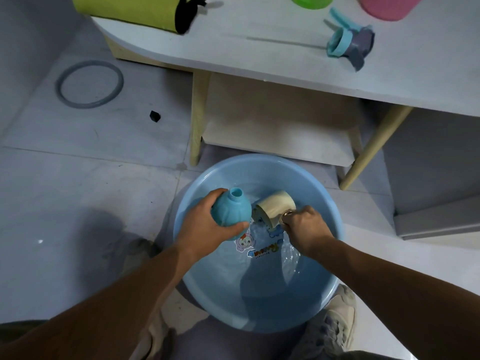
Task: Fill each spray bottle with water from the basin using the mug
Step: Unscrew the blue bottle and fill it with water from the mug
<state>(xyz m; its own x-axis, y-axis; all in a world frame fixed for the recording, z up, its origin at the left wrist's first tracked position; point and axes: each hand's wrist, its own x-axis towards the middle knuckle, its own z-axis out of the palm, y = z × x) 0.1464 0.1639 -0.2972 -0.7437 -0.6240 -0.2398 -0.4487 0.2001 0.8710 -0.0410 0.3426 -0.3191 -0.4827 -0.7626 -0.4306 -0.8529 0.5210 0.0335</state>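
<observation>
Left grip: the left hand point(205, 224) is curled round the fat blue bottle point(233, 210) and holds it tight.
Right grip: the right hand point(304, 229) is closed on the handle of the cream mug point(275, 205).
Bottle: it has no top on; its open neck points up, over the left part of the basin, just beside the mug.
Mug: tipped on its side, mouth down at the water point(270, 276).
Basin: the round, light blue basin point(197, 289) sits on the floor, with cartoon stickers on its bottom.
Spray top: the blue and grey spray top point(350, 45) lies on the white table point(285, 71) behind the basin.
Cups: a pink cup point(387, 6) and a green cup point(309, 1) stand at the table's far edge.
Floor: a grey ring point(89, 84) lies well off to the left.
</observation>
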